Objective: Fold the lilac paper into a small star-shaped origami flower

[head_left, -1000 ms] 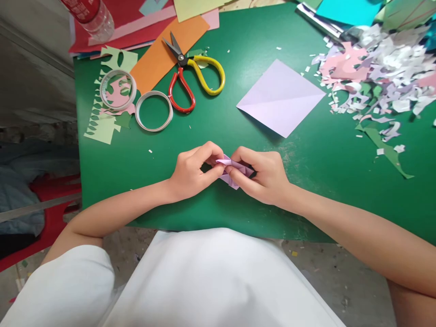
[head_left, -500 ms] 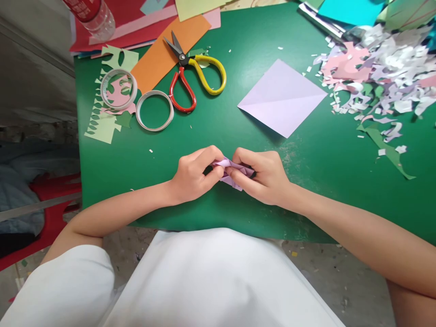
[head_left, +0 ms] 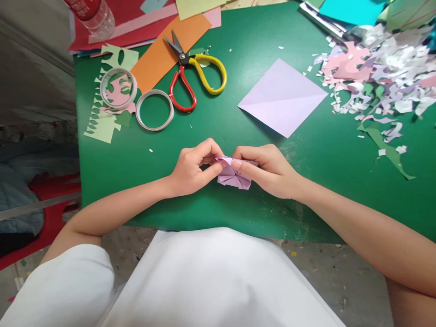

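Note:
A small folded piece of purple paper (head_left: 235,178) is pinched between my two hands, just above the near part of the green table. Creases fan out across its lower face. My left hand (head_left: 197,169) grips its upper left corner between thumb and forefinger. On the other side, my right hand (head_left: 269,170) has its thumb pressed on the front, with the fingers behind, partly hidden. Farther back lies a flat purple paper square (head_left: 282,102) with a crease across its middle.
Scissors (head_left: 183,59) with red and yellow handles lie spread on orange paper (head_left: 153,61). Beside them are two tape rolls (head_left: 155,110) and green paper offcuts (head_left: 105,127). Paper scraps (head_left: 391,68) heap at the right. A bottle (head_left: 98,22) stands back left.
The folded paper has been turned so its creased face shows more. My right thumb has shifted up onto its top edge, and both hands have risen slightly away from me.

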